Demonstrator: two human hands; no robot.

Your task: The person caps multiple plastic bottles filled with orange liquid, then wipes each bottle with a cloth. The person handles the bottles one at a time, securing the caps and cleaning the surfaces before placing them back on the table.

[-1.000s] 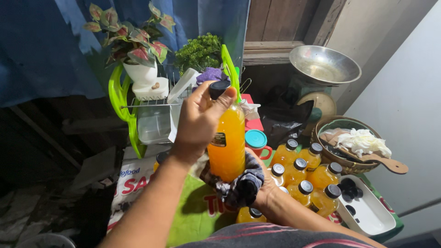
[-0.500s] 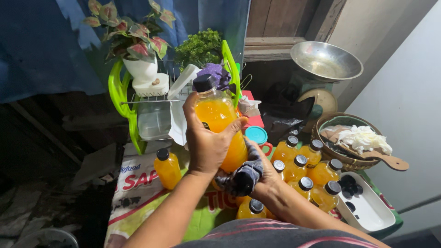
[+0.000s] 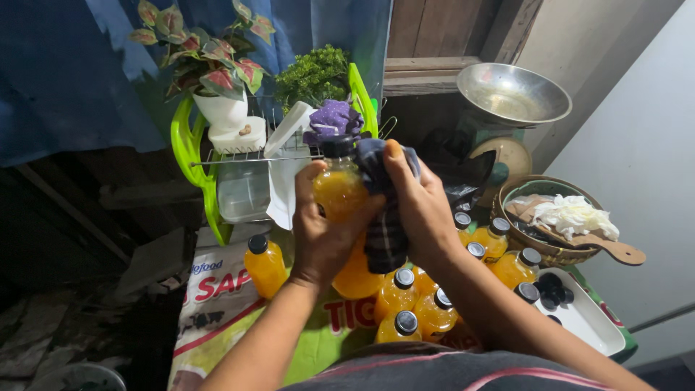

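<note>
White-red-green printed sack point(image 3: 217, 304) — flat beneath bottles.

Dim room, light from above-right — left side shadowed, edges warped, slight blur.

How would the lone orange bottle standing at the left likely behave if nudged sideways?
The lone orange bottle is filled nearly to its black cap, so it is probably heavy for its size. It stands upright, tall and narrow, on a wrinkled printed sheet, so it may tip rather than slide. Once down, its round body would likely roll.
</note>
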